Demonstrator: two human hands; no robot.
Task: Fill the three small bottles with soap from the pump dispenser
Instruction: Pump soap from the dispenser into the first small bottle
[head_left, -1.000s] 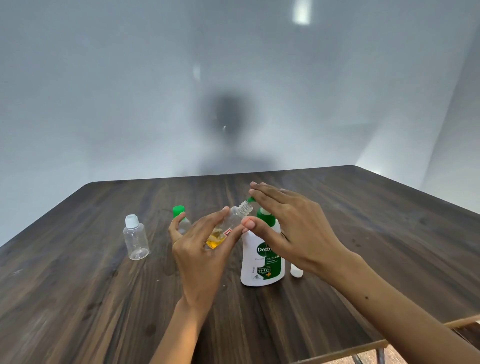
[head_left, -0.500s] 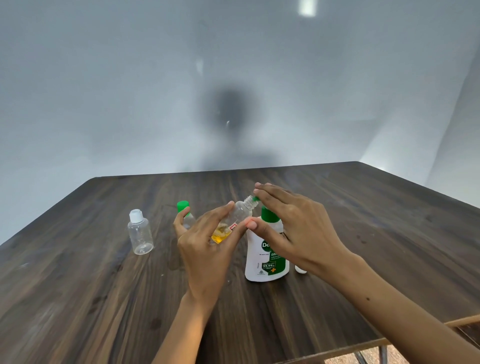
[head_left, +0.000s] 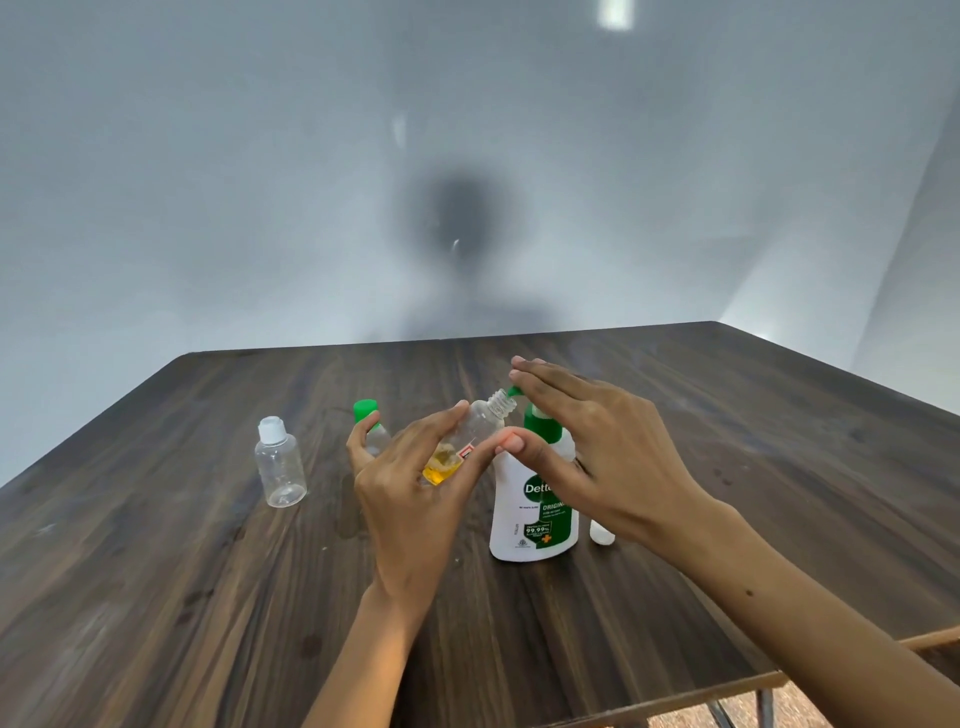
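Note:
My left hand (head_left: 410, 493) grips a small clear bottle (head_left: 470, 436), uncapped and tilted, with orange soap pooled at its bottom. Its threaded mouth sits right at the green nozzle of the white pump dispenser (head_left: 530, 512). My right hand (head_left: 597, 447) lies flat over the green pump head with straight fingers, the thumb beside the bottle. A clear bottle with a white cap (head_left: 279, 462) stands upright to the left. A bottle with a green cap (head_left: 368, 418) stands behind my left hand, mostly hidden.
A small white cap or vial (head_left: 601, 534) lies beside the dispenser on the right, partly under my right wrist. The dark wooden table (head_left: 779, 467) ends near the bottom right, where a metal leg shows. A pale wall rises behind.
The view has shifted a little. The pump head sits lower under my right hand than a second ago, and both hands keep their hold and place.

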